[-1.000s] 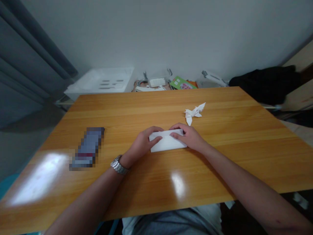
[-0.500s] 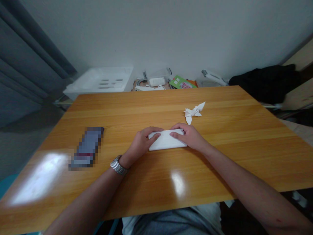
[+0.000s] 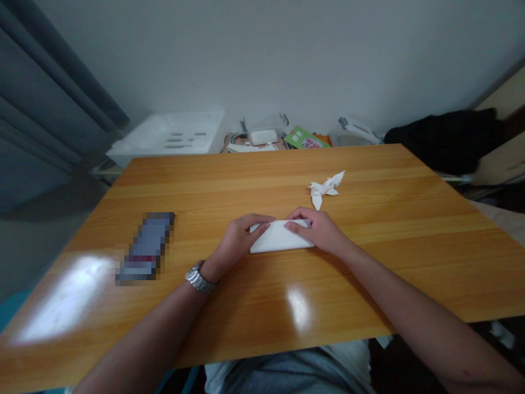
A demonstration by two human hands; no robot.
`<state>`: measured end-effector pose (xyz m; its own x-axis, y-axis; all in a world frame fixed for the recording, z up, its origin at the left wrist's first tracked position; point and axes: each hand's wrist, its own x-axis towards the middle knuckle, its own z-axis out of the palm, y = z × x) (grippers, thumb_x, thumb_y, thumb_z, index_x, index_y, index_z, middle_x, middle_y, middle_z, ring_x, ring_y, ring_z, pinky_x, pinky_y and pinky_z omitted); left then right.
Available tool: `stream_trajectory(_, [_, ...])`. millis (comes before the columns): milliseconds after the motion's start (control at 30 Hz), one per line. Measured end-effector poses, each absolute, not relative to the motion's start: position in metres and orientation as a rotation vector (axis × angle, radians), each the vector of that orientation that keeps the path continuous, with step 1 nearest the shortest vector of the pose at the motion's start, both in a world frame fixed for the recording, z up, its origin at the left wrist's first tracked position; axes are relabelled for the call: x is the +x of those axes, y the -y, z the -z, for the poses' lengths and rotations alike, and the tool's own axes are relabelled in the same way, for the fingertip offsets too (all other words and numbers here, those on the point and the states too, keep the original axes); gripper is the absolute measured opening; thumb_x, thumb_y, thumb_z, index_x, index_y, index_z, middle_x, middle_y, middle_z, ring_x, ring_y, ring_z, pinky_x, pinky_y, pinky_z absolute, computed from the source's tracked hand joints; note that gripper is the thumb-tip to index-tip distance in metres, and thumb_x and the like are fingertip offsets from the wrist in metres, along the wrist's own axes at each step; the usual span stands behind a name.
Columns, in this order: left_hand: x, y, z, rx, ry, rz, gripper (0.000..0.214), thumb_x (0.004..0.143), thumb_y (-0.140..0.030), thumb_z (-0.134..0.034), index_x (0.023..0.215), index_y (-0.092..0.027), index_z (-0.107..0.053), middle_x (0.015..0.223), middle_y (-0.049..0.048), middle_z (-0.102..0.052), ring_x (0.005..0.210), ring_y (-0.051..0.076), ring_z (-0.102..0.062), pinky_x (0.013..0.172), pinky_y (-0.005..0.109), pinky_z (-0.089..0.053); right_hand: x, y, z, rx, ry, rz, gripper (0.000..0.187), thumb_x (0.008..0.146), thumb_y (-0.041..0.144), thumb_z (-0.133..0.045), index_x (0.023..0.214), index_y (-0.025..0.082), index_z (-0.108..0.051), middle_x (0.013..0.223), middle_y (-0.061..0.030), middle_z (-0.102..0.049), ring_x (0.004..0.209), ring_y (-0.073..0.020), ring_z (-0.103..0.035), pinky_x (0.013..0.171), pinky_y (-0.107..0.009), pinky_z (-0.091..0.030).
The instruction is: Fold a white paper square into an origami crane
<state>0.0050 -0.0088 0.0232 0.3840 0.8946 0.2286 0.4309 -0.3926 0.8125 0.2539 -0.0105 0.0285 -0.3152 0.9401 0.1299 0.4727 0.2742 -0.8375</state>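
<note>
A folded strip of white paper (image 3: 279, 239) lies on the wooden table in front of me, its long side running left to right. My left hand (image 3: 246, 236) grips its left end, thumb on top and fingers along the far edge. At the right end my right hand (image 3: 319, 229) pinches it the same way, the thumb pressed on the upper face. The undersides of my fingertips are hidden behind the paper. Just beyond my right hand rests a white folded-paper figure (image 3: 325, 189) with pointed flaps, touched by neither hand.
A phone-like dark slab (image 3: 147, 246), blurred out, lies on the left of the wooden table (image 3: 229, 306). Behind the far edge are a white plastic tray (image 3: 164, 134), a green booklet (image 3: 305, 138) and a small white box (image 3: 263, 137). Black cloth (image 3: 438, 139) is heaped at right.
Both hands keep their grip on the paper strip. Its far edge has come slightly nearer to me, and my left thumb has slid a little to the right.
</note>
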Motion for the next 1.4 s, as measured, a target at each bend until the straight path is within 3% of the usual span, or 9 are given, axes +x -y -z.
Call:
stream_trajectory(167, [0.006, 0.01, -0.027, 1.956, -1.163, -0.881, 0.026, 0.098, -0.038, -0.06, 0.11, -0.022, -0.077, 0.109, 0.0039, -0.078, 0.097, 0.019, -0.071, 0.086, 0.028, -0.053, 0.253, 0.012, -0.032, -1.275, 1.947, -0.938, 0.019, 0.092, 0.038, -0.067, 0.096, 0.021, -0.074, 0.092, -0.0023, -0.077, 0.082, -0.0193, -0.067, 0.074, -0.029, -0.046])
stream_trajectory(333, [0.005, 0.008, -0.023, 1.783, -1.259, -0.949, 0.034, 0.094, -0.044, -0.064, 0.116, -0.02, -0.073, 0.1, 0.0056, -0.076, 0.077, 0.016, -0.066, 0.065, 0.025, -0.05, 0.253, 0.01, -0.029, -1.285, 1.905, -0.897, 0.022, 0.093, 0.04, -0.065, 0.091, 0.021, -0.074, 0.09, -0.0032, -0.077, 0.081, -0.0201, -0.068, 0.074, -0.03, -0.048])
stream_trajectory(600, [0.004, 0.006, -0.018, 1.633, -1.16, -0.989, 0.033, 0.09, -0.039, -0.068, 0.115, -0.017, -0.072, 0.088, 0.0046, -0.072, 0.07, 0.014, -0.061, 0.057, 0.022, -0.045, 0.255, 0.007, -0.025, -1.278, 1.895, -0.872, 0.023, 0.093, 0.04, -0.063, 0.09, 0.021, -0.074, 0.089, -0.0035, -0.077, 0.081, -0.0201, -0.067, 0.077, -0.03, -0.048])
stream_trajectory(933, [0.003, 0.006, -0.019, 1.707, -1.192, -0.977, 0.03, 0.092, -0.04, -0.066, 0.111, -0.019, -0.075, 0.103, 0.0062, -0.077, 0.081, 0.016, -0.066, 0.065, 0.024, -0.05, 0.256, 0.007, -0.029, -1.264, 1.885, -0.885, 0.022, 0.093, 0.04, -0.065, 0.094, 0.02, -0.075, 0.093, -0.0043, -0.077, 0.084, -0.0208, -0.069, 0.078, -0.031, -0.05])
stream_trajectory(1400, [0.003, 0.009, -0.026, 1.771, -1.171, -0.92, 0.029, 0.092, -0.038, -0.063, 0.111, -0.019, -0.076, 0.103, 0.0062, -0.076, 0.077, 0.016, -0.062, 0.063, 0.024, -0.046, 0.257, 0.008, -0.032, -1.238, 1.873, -0.957, 0.024, 0.091, 0.042, -0.066, 0.095, 0.021, -0.077, 0.094, -0.0042, -0.078, 0.085, -0.0215, -0.07, 0.078, -0.032, -0.051])
